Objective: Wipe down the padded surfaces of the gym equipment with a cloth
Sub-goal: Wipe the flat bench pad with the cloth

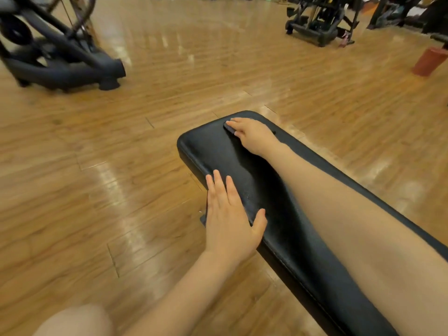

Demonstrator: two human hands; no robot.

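On black bench pad [286,214], right hand [254,137] pressing dark cloth [229,128], left hand [228,221] flat, fingers straight.

The padded bench [278,214] runs from the near right toward the middle of the wooden floor [121,178]. On its far end lies the right hand [252,135], over a cloth [228,128]. The left hand [228,219] rests on the bench's left edge, nearer. An exercise machine [55,57] stands far left; other machines [320,20] stand far right.
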